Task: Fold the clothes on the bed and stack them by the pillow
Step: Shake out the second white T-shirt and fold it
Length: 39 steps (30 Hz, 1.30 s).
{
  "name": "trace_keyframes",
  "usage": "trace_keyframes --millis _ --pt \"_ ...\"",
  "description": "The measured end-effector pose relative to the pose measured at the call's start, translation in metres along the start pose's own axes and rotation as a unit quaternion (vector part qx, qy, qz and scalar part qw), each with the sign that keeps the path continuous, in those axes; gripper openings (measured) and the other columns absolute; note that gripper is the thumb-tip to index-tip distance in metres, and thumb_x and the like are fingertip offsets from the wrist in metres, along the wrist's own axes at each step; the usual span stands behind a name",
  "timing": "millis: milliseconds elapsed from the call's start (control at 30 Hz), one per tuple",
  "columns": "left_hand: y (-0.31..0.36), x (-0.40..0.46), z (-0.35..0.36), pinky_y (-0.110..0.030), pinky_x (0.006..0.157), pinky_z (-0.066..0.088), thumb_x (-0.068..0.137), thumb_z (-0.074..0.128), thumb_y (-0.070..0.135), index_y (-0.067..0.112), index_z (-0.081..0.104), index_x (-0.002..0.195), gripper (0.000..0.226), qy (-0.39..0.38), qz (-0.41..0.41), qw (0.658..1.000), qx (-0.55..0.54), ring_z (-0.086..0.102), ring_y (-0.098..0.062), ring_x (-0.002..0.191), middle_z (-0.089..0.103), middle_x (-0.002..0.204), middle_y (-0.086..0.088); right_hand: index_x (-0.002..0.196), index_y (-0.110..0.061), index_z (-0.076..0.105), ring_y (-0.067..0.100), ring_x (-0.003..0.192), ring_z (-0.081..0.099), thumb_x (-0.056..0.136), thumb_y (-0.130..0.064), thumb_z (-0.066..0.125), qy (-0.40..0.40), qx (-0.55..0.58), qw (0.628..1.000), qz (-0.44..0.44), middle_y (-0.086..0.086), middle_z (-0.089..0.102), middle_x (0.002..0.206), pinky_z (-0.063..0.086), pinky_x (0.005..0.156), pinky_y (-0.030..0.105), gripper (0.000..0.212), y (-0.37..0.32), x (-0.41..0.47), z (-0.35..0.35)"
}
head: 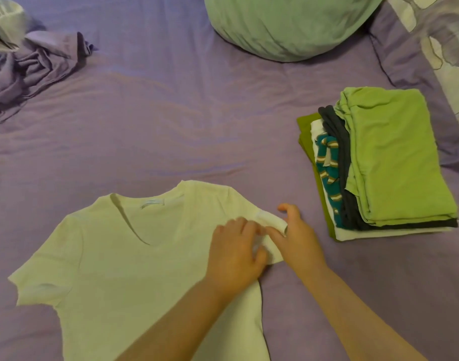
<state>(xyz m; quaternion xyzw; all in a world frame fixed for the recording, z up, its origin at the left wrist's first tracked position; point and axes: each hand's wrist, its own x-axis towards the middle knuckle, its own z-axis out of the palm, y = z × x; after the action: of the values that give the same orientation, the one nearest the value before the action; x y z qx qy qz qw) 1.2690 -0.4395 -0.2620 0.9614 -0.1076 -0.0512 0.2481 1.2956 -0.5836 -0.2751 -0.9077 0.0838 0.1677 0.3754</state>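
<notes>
While the white T-shirt (pixel 134 256) lies spread flat on the bed (pixel 171 121), the left hand (pixel 233 259) and right hand (pixel 298 238) each have a pinching grip on its sleeve (pixel 271 225), apparently smoothing it before the first fold. Next, I'd guess, that sleeve gets turned inward. A folded stack (pixel 389 162) waits near the green pillow (pixel 288 24); crumpled purple clothes (pixel 33 66) remain.

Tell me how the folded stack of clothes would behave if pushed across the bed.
The stack would probably shear rather than slide whole: its layers already sit staggered. The soft, wrinkled sheet would likely bunch and drag. It seems unlikely to topple, being low and broad.
</notes>
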Motion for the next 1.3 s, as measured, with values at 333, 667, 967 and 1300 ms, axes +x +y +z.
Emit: trace_keyframes --millis 333,667,967,1300 --pt "0.012 -0.015 0.009 -0.029 0.080 0.046 0.078 0.068 0.053 0.022 0.057 0.112 0.047 0.006 -0.165 0.978 -0.129 0.058 -0.011 0.087 0.059 0.102 0.009 0.123 -0.019 0.046 0.022 0.072 0.065 0.098 -0.007 0.030 -0.138 0.412 0.882 0.180 0.014 0.062 0.090 0.057 0.052 0.029 0.031 -0.029 0.006 -0.019" --pt "-0.014 -0.027 -0.025 -0.020 0.069 0.054 0.093 0.060 0.017 0.019 0.069 0.092 0.009 0.025 -0.306 0.819 -0.484 0.068 -0.011 0.082 0.071 0.090 0.002 0.127 -0.011 0.055 0.006 0.090 0.061 0.091 -0.019 0.062 -0.189 0.175 0.966 0.039 0.001 0.066 0.108 0.047 0.072 0.012 0.038 -0.030 -0.014 -0.002" --pt "0.008 -0.030 -0.024 -0.026 0.071 0.058 0.099 0.049 0.011 0.011 0.066 0.104 0.018 0.047 -0.334 0.763 -0.552 0.069 -0.023 0.091 0.069 0.101 -0.010 0.096 -0.014 0.066 0.009 0.074 0.068 0.088 -0.009 0.065 -0.153 0.298 0.935 0.119 -0.001 0.071 0.085 0.055 0.059 0.021 0.010 -0.015 -0.040 -0.009" --pt "0.012 -0.043 0.039 -0.029 0.117 0.013 0.100 0.040 0.018 0.017 0.045 0.141 0.041 -0.110 -0.057 0.992 -0.021 0.012 -0.022 0.147 0.025 0.157 -0.004 0.116 -0.003 0.057 0.016 0.081 0.051 0.089 -0.015 0.056 -0.003 0.026 0.997 0.073 0.007 0.064 0.101 0.040 0.065 0.028 0.030 0.017 -0.040 -0.009"
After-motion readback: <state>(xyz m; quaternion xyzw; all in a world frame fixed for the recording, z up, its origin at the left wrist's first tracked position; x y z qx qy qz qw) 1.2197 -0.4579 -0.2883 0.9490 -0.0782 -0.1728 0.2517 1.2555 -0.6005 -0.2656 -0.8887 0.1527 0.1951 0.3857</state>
